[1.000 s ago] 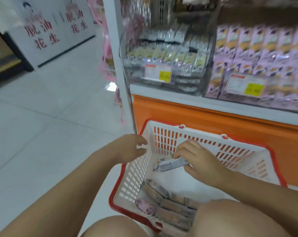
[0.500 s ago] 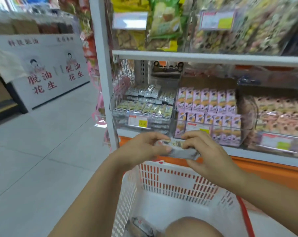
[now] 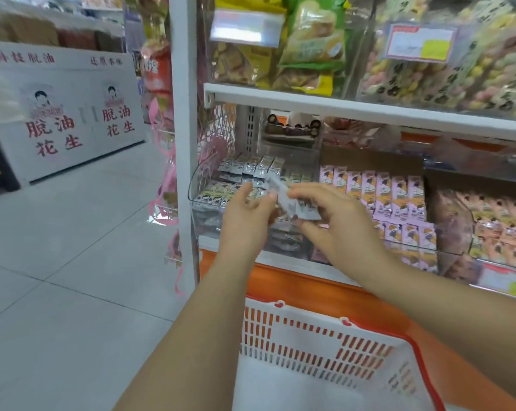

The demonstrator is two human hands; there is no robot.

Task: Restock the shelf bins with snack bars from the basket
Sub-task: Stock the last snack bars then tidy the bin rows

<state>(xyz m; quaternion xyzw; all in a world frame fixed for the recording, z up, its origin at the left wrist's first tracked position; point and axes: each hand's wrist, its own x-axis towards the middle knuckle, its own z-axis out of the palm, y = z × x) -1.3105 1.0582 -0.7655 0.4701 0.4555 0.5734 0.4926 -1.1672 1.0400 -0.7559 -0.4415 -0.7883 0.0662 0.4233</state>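
Observation:
A grey-white wrapped snack bar (image 3: pixel 292 200) is held up in front of the shelf. My right hand (image 3: pixel 339 229) grips its right end and my left hand (image 3: pixel 246 221) pinches its left end. Right behind the hands is a clear shelf bin (image 3: pixel 209 200) filled with rows of greenish and grey-white bars. The white basket with red rim (image 3: pixel 325 351) sits below my arms at the bottom of the view; its contents are out of sight.
To the right a second bin holds pink bars (image 3: pixel 393 200), then a bin of pale pink packets (image 3: pixel 500 221). An upper shelf (image 3: pixel 354 108) carries snack bags. A white shelf post (image 3: pixel 182 137) stands left, with tiled floor (image 3: pixel 73 262) beyond it.
My right hand lifted a bar out of the basket; my left hand left the basket rim and joined it. Both hands carried the bar up to the leftmost bin.

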